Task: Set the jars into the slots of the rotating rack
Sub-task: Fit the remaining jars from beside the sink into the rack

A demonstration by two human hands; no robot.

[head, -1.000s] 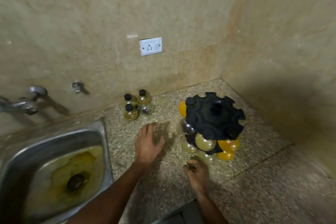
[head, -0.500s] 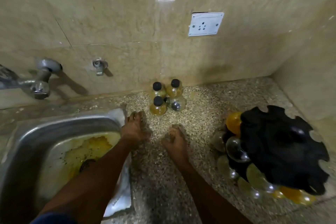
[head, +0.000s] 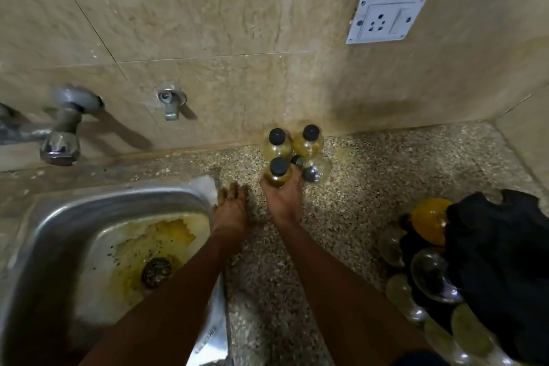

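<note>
Change from 0.5 s ago: the right hand [head: 283, 197], then a loose fist on the tabletop [head: 371, 187] short of the jars, has gone forward and now wraps the nearest jar [head: 277, 173]; the left hand [head: 231, 205] has stayed by the sink corner.
Change from 1.0 s ago: the view has swung left, so the rack [head: 499, 270] has slid from centre frame to the lower right edge.
Right hand: arm stretched up the middle of the frame, fingers curled around the lower body of the nearest jar, black cap showing above the hand.
Left hand: flat, palm down, fingers together and extended, resting on the tabletop just beside the sink [head: 44, 232]; it grips nothing.
Loose jars: 4 in a tight cluster at centre frame against the wall; 2 upright behind the held one [head: 276, 142] [head: 309, 140], 1 lying on its side [head: 313, 171] touching the right hand's fingers.
Rack: black, notched top, lower right of the frame, with amber and clear jars hanging in its lower slots.
Wall: a tap [head: 64, 128] at the left, a white socket [head: 386, 18] at the upper right.
</note>
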